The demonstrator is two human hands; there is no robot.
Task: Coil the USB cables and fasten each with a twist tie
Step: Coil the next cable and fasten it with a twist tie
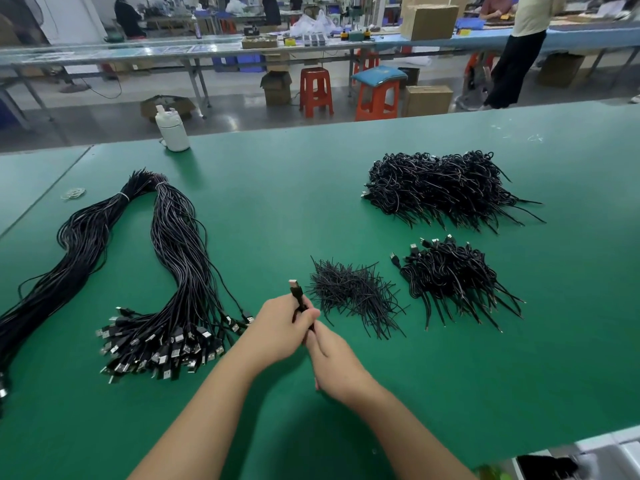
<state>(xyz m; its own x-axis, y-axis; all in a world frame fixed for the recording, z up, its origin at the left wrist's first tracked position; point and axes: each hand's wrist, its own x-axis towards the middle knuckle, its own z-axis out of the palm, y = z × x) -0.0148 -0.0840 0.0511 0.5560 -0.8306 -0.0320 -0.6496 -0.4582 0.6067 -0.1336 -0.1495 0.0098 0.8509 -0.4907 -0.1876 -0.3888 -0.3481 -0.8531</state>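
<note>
Left hand [282,329] is clenching a black USB cable [297,295], silver plug pointing up, just left of the loose heap of thin black twist ties [353,292]. Right hand [334,362] is meeting it from below, fingers curled toward the cable; its grasp cannot be told. Ties are lying close, presumably for quick reach. Finished coils [453,275] are piling right of the ties, on the green table mat [450,393].

Matt green mat [346,188] covers the bench, smooth and faintly sheened. Black cables [173,258] look rubbery and slightly glossy, plugs [162,355] tipped with shiny metal. White bottle [172,129]: smooth plastic.
</note>
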